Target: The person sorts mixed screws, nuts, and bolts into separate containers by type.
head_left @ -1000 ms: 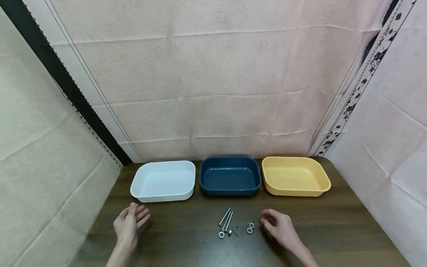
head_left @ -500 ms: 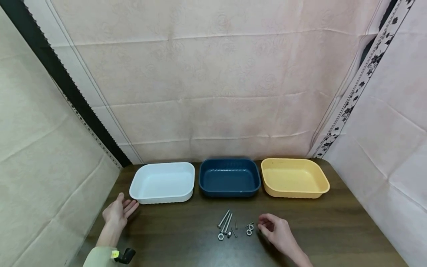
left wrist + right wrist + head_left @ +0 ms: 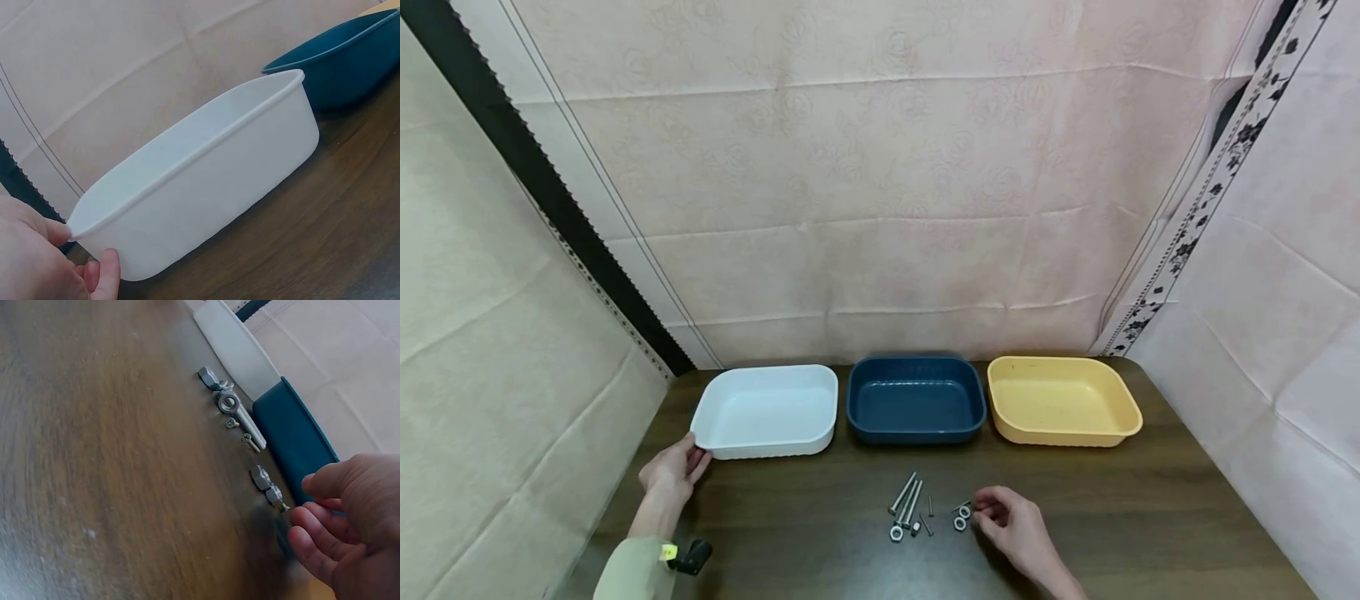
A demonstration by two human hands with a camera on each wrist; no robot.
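Note:
My left hand (image 3: 668, 473) grips the near left corner of a white plastic tray (image 3: 769, 447). In the left wrist view, the thumb (image 3: 57, 232) lies at the rim and a finger (image 3: 110, 272) against the front wall. Just right of the nuts (image 3: 960, 523) hovers my right hand (image 3: 1015, 527), its fingers loosely bent with nothing between them. Several long bolts (image 3: 913, 503) lie together left of those nuts, with another hex nut (image 3: 897, 533) at their near end. Small screws (image 3: 249, 442) lie between the bolts and the pair of nuts.
A dark blue tray (image 3: 917, 436) stands right of the white one, and a yellow tray (image 3: 1063, 437) beyond it. All three line the back of the brown wooden table (image 3: 820, 533). Pale cloth (image 3: 880, 167) hangs behind and on both sides.
My left hand has moved left and forward to the white tray's corner, and its thumb and fingers have closed on it. The right hand has shifted slightly left toward the nuts.

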